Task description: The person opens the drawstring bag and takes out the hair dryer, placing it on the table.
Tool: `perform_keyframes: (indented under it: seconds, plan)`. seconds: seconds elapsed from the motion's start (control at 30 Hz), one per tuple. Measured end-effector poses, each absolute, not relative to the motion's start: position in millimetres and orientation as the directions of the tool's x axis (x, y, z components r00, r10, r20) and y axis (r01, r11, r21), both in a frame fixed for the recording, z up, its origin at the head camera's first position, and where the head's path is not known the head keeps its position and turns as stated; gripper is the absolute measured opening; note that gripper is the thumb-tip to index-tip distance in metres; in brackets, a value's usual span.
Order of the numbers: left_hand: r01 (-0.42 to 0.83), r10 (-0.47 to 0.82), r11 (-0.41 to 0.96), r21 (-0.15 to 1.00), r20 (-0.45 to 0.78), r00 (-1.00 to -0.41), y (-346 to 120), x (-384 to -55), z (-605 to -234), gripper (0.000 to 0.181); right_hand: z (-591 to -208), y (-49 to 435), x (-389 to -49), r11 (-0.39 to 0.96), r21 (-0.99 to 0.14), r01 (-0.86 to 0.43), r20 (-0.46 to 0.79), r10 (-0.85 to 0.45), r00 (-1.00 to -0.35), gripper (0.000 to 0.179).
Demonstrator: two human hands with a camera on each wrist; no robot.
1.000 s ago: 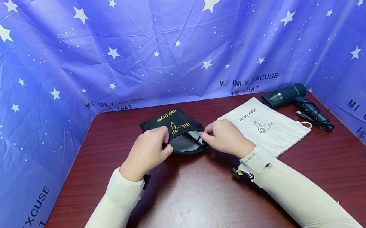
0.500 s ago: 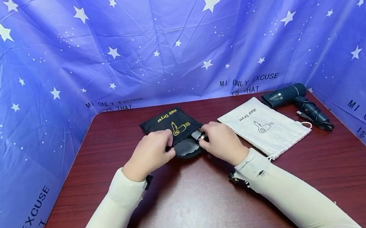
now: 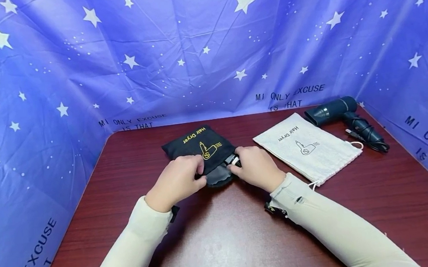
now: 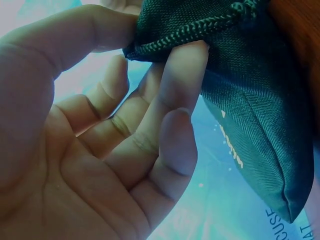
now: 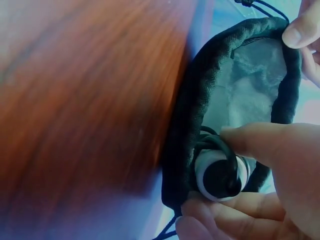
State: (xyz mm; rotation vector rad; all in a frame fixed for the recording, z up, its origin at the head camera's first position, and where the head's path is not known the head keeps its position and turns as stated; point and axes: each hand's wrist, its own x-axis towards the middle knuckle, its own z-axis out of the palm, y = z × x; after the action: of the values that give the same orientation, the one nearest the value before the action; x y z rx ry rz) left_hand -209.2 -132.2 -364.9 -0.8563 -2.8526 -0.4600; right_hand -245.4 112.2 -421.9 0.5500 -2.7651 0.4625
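Note:
A black drawstring bag (image 3: 188,147) printed "Hair Dryer" in yellow lies mid-table, its grey-lined mouth gaping towards me. My left hand (image 3: 175,179) pinches the mouth's left edge; in the left wrist view, thumb and index finger (image 4: 185,70) grip the hem by the braided cord. At the mouth's right side, my right hand (image 3: 259,168) has its fingers round the pale, black-ended handle (image 5: 220,179) of what looks like a hair dryer, a dark cord looped about it. The rest of that dryer is hidden inside the bag.
To the right lies a flat white drawstring bag (image 3: 292,144), also printed "Hair Dryer". Beyond it is a dark hair dryer (image 3: 332,112) with its cord wound round the handle. A blue starry curtain (image 3: 188,44) surrounds the reddish-brown table (image 3: 226,238).
My right hand has shifted slightly left and towards me, from the bag's right edge onto the handle, whose pale end now shows. My left hand keeps its hold on the hem.

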Motion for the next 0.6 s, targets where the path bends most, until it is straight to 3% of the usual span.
perform_keyframes:
  seconds: [0.6]
  plan:
    - [0.568, 0.521, 0.781, 0.26, 0.23, -0.822, -133.5, -211.8, -368.0, 0.022, -423.9, 109.3, -248.1, 0.834, -0.422, -0.356, 0.244, -0.274, -0.93, 0.038]
